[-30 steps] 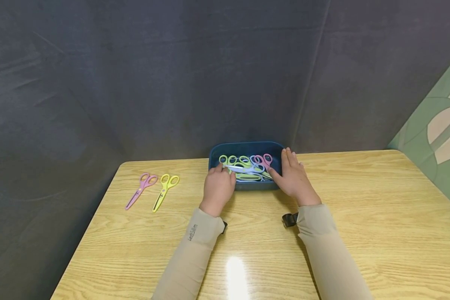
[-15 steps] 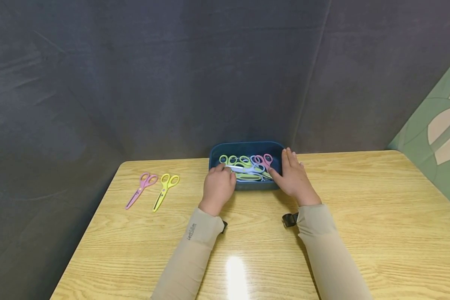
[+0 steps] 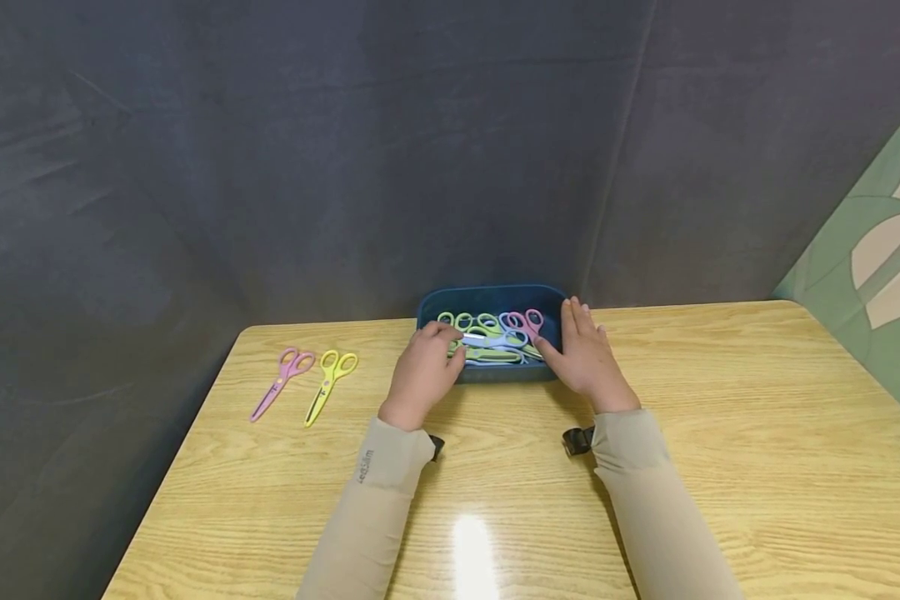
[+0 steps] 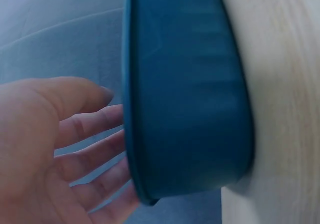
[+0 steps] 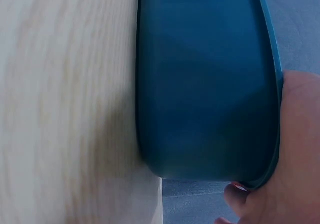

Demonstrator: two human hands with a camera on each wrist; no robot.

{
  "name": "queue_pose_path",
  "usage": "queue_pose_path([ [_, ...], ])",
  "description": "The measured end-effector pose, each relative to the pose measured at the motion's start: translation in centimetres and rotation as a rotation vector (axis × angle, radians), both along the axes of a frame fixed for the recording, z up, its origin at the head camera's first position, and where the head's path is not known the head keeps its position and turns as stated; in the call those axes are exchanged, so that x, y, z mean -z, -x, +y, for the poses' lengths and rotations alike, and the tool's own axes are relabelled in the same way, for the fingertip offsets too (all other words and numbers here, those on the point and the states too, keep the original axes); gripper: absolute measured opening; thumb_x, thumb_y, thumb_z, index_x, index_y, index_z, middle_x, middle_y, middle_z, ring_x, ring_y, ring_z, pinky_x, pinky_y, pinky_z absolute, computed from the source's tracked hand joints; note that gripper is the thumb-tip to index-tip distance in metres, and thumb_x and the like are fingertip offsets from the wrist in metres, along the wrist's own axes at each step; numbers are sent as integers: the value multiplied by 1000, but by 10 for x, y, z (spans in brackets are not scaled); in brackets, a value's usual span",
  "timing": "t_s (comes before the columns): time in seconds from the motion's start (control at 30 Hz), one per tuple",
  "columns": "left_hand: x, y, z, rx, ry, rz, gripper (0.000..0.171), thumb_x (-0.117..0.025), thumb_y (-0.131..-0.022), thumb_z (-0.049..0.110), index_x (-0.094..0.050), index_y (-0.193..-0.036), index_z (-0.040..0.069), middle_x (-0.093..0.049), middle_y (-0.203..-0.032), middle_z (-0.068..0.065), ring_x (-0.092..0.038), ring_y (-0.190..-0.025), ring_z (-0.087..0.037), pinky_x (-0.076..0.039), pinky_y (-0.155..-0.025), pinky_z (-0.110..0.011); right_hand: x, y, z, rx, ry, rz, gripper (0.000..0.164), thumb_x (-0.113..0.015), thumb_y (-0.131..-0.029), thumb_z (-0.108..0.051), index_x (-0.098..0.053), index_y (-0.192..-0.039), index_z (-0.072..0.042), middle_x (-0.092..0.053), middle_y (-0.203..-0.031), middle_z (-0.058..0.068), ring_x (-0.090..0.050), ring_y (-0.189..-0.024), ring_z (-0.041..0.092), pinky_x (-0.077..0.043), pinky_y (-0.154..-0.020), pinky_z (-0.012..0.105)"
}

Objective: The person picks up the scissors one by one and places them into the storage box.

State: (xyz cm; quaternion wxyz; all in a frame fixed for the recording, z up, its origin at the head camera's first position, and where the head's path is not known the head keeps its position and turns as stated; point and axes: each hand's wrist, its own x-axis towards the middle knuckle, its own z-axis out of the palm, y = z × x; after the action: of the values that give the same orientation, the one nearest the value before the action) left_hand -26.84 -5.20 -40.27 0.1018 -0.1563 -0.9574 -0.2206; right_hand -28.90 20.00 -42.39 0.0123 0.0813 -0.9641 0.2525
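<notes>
In the head view, a dark blue bin holds several scissors with green, blue and pink handles. My left hand reaches over its left end, fingers over the rim among the blades. The left wrist view shows that hand with thumb apart and fingers fairly straight, their tips hidden behind the rim. Blue-handled scissors lie on top, close to those fingers. My right hand holds the bin's right end, thumb inside and fingers along the outside. In the right wrist view, fingertips show past the rim.
On the wooden table, pink scissors and yellow scissors lie side by side left of the bin. A dark cloth hangs behind the table's far edge, close behind the bin.
My left hand has shifted slightly left and its fingers have loosened, lifting off the scissors in the bin. The right hand stays at the bin's right end.
</notes>
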Motion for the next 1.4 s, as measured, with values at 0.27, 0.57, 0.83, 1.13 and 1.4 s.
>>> queue_pose_path([
  [0.27, -11, -3, -9, -34, -13, -16, 28, -63, -102, 21, -71, -125, 8, -64, -130, -14, -63, -116, -32, -54, -94, -45, 1, 0, 1, -1, 0, 9, 84, -48, -105, -41, -9, -157, 12, -2, -165, 30, -2, -153, 47, -4, -119, 65],
  [0.57, -10, 3, -29, -99, -88, -26, 29, -63, -101, 21, -71, -125, 6, -64, -130, -16, -62, -118, -34, -53, -96, -49, 2, 2, 1, -1, 5, 6, 83, -48, -105, -40, -8, -158, 11, -1, -166, 29, -1, -153, 47, -4, -119, 65],
  [0.83, 1, 14, -61, -212, -166, -75, 34, -62, -98, 19, -69, -128, 3, -61, -133, -23, -59, -121, -42, -48, -99, -54, 2, 3, 0, -1, 6, 10, 83, -48, -105, -40, -8, -157, 11, -2, -165, 30, -1, -153, 47, -4, -119, 65],
  [1.13, 3, 11, -91, -440, -212, -197, 41, -57, -101, 23, -61, -136, 2, -54, -135, -31, -50, -117, -57, -47, -90, -65, 3, 2, 3, 2, 5, 8, 84, -48, -105, -41, -8, -158, 11, -2, -166, 29, -1, -153, 46, -3, -120, 64],
  [1.4, 5, 7, -112, -514, -242, -329, 45, -54, -103, 23, -53, -142, 0, -48, -138, -34, -48, -120, -56, -45, -92, -67, 1, 2, 4, -4, 7, 8, 84, -47, -105, -40, -7, -157, 11, -1, -165, 30, -1, -153, 47, -3, -119, 65],
])
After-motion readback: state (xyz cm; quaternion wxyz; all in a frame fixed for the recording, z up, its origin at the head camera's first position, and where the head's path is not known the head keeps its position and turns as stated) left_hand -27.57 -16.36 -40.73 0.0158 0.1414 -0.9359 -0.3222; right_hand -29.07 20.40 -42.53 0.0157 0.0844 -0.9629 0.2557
